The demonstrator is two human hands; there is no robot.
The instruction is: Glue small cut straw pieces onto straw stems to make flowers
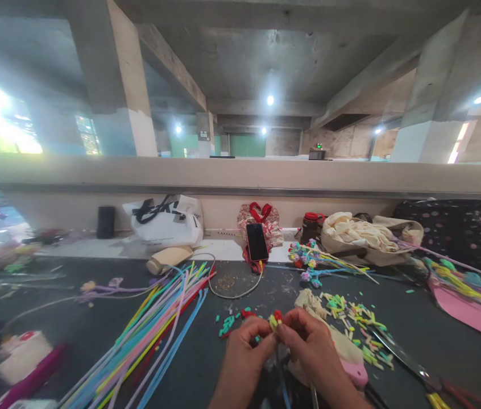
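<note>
My left hand (pixel 249 347) and my right hand (pixel 311 341) meet low in the middle of the view. Their fingertips pinch a small red and yellow fuzzy flower head (pixel 275 320) from both sides. Below it a blue stem (pixel 283 382) hangs between the hands. Short teal cut pieces (pixel 226 326) and some red ones lie just beyond my left hand. Past my right hand are many yellow-green cut pieces (pixel 370 329). Beige cloth (pixel 309 304) lies partly behind my right hand, with a pink-edged item (pixel 355 370) beside its wrist.
Long multicoloured pipe cleaners (pixel 150 335) spread out at left. Scissors (pixel 406 358) lie at right. Farther back are finished fuzzy flowers (pixel 309 261), a propped phone (pixel 257 241) with a cable, a white bag (pixel 168 224), a dark bottle (pixel 311 227) and a cloth bag (pixel 364 236).
</note>
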